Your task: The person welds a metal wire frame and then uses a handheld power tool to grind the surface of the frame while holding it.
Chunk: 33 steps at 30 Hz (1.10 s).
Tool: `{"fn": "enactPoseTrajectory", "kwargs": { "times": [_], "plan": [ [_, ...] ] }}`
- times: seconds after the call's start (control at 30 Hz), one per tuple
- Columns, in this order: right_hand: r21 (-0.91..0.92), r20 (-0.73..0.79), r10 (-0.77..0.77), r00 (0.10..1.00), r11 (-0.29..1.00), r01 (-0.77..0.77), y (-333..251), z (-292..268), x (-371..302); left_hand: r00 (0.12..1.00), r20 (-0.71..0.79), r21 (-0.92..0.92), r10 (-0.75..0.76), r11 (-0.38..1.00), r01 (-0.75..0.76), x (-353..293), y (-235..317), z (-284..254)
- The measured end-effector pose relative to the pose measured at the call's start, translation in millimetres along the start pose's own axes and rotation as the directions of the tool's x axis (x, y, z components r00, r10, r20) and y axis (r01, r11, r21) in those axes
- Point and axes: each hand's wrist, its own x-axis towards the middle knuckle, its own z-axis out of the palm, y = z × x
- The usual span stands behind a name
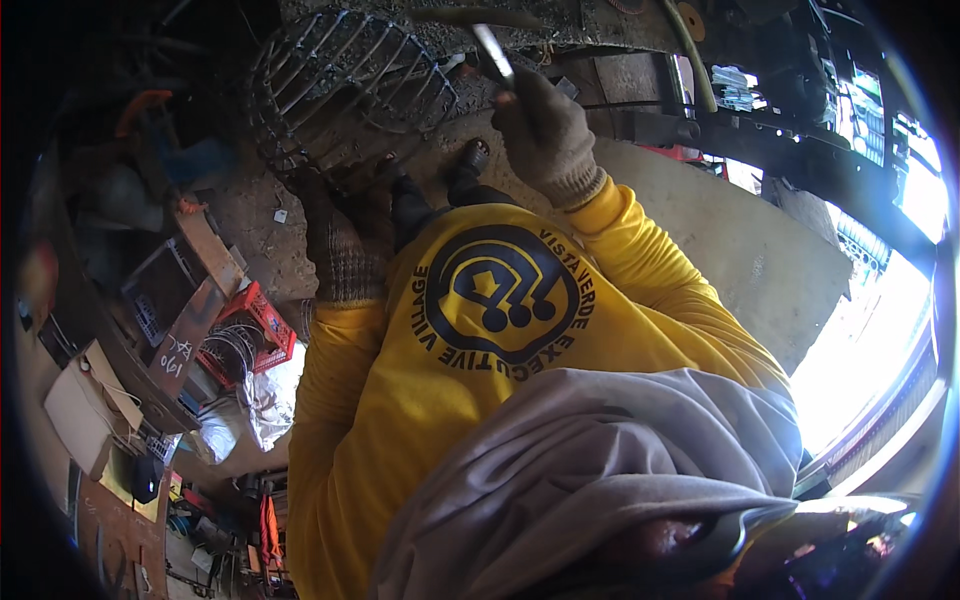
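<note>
A dark metal frame (322, 72), built of bent rods with several crossbars, lies ahead of me at the upper left. My left hand (345, 235), in a dark knit glove, is at its near end, with fingers closed around the rods there; deep shadow hides part of the grip. Raised to the right of the frame, my gloved right hand (548, 135) is closed round the handle of a hammer (493, 55). The hammer's shaft shines, and its long, thin dark head is above the hand, apart from the frame.
A dark workbench (600, 25) runs along the far side. To my right lies a large flat sheet (735, 240). On the left are a red plastic crate (270, 325) with coiled wire, a white sack (272, 400) and rusty metal plates (187, 335). A sandalled foot (472, 155) shows below the bench.
</note>
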Motion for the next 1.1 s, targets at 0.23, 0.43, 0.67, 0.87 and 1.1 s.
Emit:
{"fn": "enactPoseTrajectory", "kwargs": {
  "times": [0.23, 0.43, 0.67, 0.87, 1.1],
  "plan": [
    [0.025, -0.134, -0.124, 0.983, 0.991, 0.129, 4, 9, -10, 0.998, 0.037, 0.012, 0.057, 0.998, -0.057, -3, -2, 4],
    [-0.065, -0.096, -0.082, 0.992, 0.995, 0.076, -6, -2, -12, 0.997, 0.060, -0.063, 0.039, 0.997, -0.035, 6, -2, -5],
    [-0.130, -0.093, -0.098, 0.991, 0.988, 0.086, 16, 12, -7, 0.999, 0.019, 0.047, 0.045, 0.998, -0.046, 0, -3, 1],
    [-0.046, -0.084, -0.124, 0.989, 0.992, 0.121, -6, -8, -19, 0.994, 0.100, -0.059, 0.047, 0.997, -0.042, 7, -3, -12],
    [0.018, -0.113, -0.137, 0.984, 0.990, 0.140, 18, 2, -29, 0.997, 0.070, 0.004, 0.021, 1.000, -0.022, 3, -2, -4]
  ]
}}
